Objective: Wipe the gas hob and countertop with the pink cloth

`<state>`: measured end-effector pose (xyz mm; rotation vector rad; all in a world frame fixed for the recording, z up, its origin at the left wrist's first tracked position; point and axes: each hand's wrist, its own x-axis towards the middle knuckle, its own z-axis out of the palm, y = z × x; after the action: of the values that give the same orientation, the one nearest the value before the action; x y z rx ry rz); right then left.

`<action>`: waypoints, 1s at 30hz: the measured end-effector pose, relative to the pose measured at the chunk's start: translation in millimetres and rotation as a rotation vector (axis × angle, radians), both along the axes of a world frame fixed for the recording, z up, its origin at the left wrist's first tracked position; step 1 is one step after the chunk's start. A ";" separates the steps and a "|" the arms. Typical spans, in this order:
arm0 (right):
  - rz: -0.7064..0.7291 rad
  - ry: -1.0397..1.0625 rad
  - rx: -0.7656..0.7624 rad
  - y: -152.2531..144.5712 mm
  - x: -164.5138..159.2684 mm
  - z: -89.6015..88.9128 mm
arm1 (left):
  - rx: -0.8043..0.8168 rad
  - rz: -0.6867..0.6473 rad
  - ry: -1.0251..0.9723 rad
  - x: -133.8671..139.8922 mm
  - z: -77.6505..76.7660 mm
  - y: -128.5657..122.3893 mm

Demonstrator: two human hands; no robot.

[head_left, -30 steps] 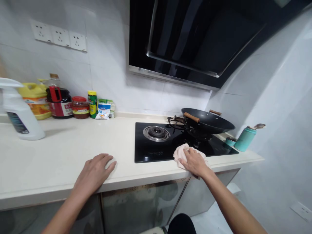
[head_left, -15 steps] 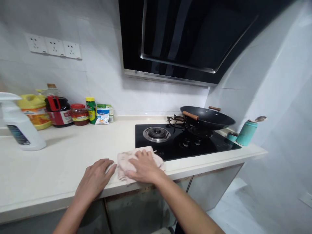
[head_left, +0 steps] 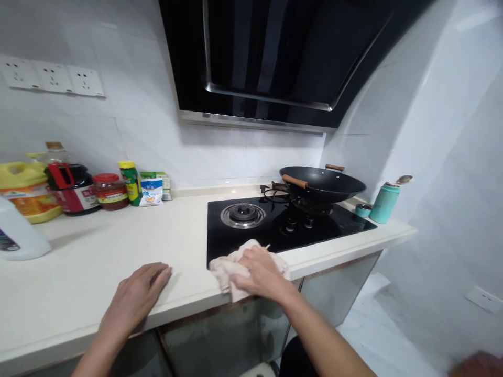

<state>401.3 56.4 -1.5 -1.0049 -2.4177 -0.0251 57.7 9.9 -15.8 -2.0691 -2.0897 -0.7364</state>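
My right hand (head_left: 260, 272) is closed on a pale pink cloth (head_left: 231, 267), its folds bunched under and around the fingers. The cloth lies over the front edge of the black gas stove (head_left: 255, 238) and the strip of counter before it, with a corner hanging past the counter's lip. To the left, my left hand (head_left: 135, 293) rests on the white counter (head_left: 176, 235) near its front edge. It holds nothing, and its fingers lie loosely on the surface, thumb a little apart.
A black wok (head_left: 330, 183) with wooden handles sits on the right burner. Beyond it stand a teal bottle (head_left: 385, 203) and a small teal cup (head_left: 363, 210). Sauce bottles, a red-lidded jar (head_left: 110, 192) and a white spray bottle (head_left: 19, 235) are at left. A range hood (head_left: 259, 57) hangs above.
My right hand has moved right with the cloth, from the counter onto the stove's front edge, and its fingers have gathered the cloth more. The camera view has turned slightly right.
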 end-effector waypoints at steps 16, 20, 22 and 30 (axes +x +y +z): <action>-1.072 -0.010 -0.138 83.3 292.3 -11.9 | -0.078 0.029 -0.014 -1.6 2.1 2.4; -1.043 -0.056 -0.167 93.0 295.6 -14.6 | -0.076 0.038 -0.011 -3.2 -1.4 4.6; -0.947 -0.103 -0.162 93.2 282.4 -19.3 | -0.078 0.044 -0.005 -4.4 -3.3 5.9; -0.685 -0.174 -0.152 104.7 266.1 -20.8 | -0.066 0.043 0.036 -13.4 -11.4 13.0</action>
<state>667.4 161.1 -22.3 -1.9238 -2.1223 -0.1748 44.3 22.9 -27.2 -2.0475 -2.1593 -0.6283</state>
